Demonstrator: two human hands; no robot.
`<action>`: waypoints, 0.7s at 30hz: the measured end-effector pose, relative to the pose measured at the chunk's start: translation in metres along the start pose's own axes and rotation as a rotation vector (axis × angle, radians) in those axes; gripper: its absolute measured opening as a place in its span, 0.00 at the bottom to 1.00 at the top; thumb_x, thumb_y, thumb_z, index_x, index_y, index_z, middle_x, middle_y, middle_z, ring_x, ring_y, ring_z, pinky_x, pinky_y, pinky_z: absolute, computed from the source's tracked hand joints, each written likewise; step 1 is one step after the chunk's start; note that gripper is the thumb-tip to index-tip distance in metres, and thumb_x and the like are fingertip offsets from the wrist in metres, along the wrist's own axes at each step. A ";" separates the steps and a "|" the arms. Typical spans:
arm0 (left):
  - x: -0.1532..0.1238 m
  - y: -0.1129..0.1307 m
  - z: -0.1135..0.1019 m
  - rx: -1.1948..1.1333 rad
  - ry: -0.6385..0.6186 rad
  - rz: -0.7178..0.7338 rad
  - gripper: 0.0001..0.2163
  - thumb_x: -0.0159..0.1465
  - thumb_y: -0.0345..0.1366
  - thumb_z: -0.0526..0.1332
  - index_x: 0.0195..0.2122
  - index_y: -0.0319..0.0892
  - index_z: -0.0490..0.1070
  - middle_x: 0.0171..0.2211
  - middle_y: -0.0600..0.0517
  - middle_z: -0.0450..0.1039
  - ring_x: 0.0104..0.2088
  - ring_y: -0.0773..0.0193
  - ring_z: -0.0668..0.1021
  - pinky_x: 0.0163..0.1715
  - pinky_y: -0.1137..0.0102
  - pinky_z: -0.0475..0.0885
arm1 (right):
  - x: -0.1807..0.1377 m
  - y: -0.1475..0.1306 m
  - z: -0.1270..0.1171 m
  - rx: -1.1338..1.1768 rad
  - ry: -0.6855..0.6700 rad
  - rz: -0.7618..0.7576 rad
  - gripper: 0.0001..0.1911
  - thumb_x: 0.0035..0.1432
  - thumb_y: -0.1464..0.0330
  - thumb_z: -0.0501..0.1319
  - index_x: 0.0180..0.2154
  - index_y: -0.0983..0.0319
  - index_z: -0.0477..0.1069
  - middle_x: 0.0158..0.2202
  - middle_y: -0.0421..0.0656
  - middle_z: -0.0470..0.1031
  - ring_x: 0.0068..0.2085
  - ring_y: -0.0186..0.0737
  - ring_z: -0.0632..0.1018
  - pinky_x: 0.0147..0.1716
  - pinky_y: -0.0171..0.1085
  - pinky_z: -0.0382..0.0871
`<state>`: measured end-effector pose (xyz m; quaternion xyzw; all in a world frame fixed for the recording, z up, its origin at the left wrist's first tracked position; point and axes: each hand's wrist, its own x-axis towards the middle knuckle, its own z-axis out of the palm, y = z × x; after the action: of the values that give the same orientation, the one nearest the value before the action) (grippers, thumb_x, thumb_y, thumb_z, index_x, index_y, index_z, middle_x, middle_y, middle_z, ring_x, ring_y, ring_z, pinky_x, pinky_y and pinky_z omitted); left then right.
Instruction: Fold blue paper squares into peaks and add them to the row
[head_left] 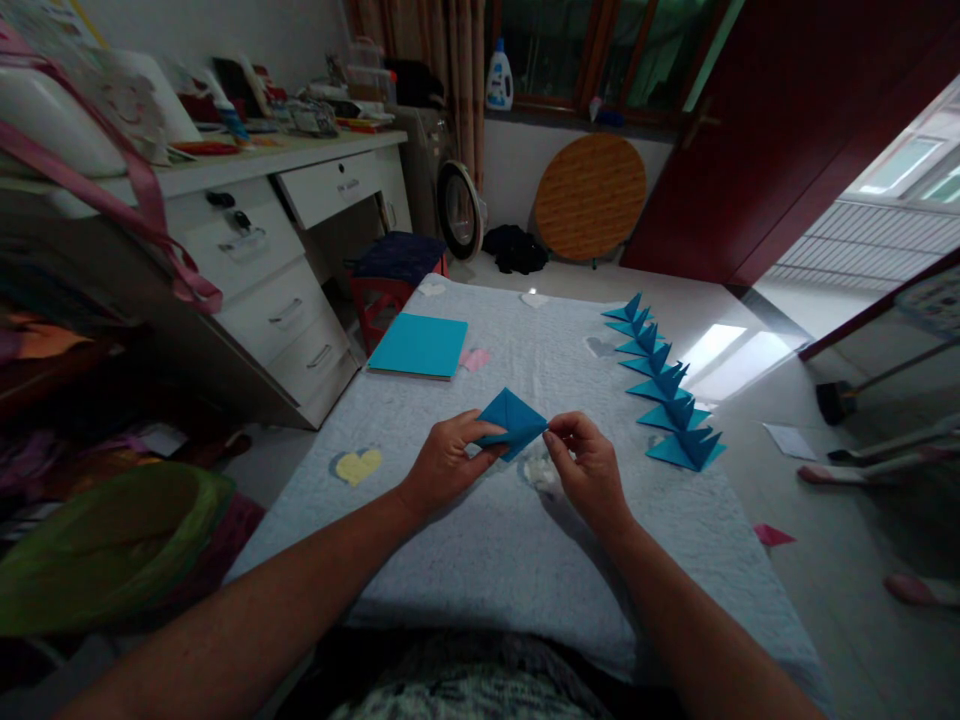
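A folded blue paper [513,418], diamond-shaped with a crease down its middle, is held between both hands just above the cloth-covered table. My left hand [448,455] grips its left side, thumb and fingers pressed on the paper. At the right corner, my right hand [585,465] pinches the tip between thumb and fingertips. To the right stands a row of several folded blue paper cranes [686,447], lined up along the table's right side. A stack of square blue paper sheets [420,346] lies flat at the table's far left.
A pale tablecloth [465,560] with heart patches covers the table. Left are a white desk [262,270] and a green-lined bin [112,545]. A red stool [382,300] stands beyond the far left corner. Another person's feet [832,474] show on the floor at right.
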<state>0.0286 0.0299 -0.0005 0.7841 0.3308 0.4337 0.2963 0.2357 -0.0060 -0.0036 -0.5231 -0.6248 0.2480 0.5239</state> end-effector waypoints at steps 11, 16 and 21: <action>-0.003 -0.001 0.000 0.115 -0.077 0.047 0.09 0.62 0.29 0.65 0.42 0.43 0.81 0.38 0.47 0.77 0.36 0.62 0.79 0.37 0.68 0.74 | 0.000 0.005 0.001 0.060 0.004 0.047 0.03 0.60 0.67 0.61 0.35 0.59 0.74 0.28 0.39 0.74 0.28 0.35 0.75 0.28 0.34 0.69; -0.002 0.000 0.000 0.095 -0.068 0.055 0.06 0.60 0.27 0.65 0.38 0.41 0.80 0.37 0.48 0.78 0.35 0.62 0.79 0.37 0.68 0.73 | 0.000 0.000 0.000 0.059 -0.015 0.023 0.05 0.61 0.68 0.60 0.37 0.59 0.75 0.28 0.39 0.75 0.27 0.34 0.75 0.29 0.34 0.70; -0.002 0.000 0.000 0.042 -0.059 0.026 0.04 0.61 0.31 0.66 0.37 0.41 0.80 0.35 0.49 0.77 0.35 0.63 0.79 0.36 0.70 0.72 | 0.000 -0.004 -0.001 0.061 -0.020 0.016 0.06 0.61 0.68 0.59 0.38 0.59 0.75 0.28 0.39 0.75 0.26 0.34 0.75 0.28 0.34 0.70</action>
<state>0.0281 0.0284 -0.0012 0.8068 0.3206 0.4073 0.2837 0.2353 -0.0075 0.0000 -0.5094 -0.6180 0.2765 0.5311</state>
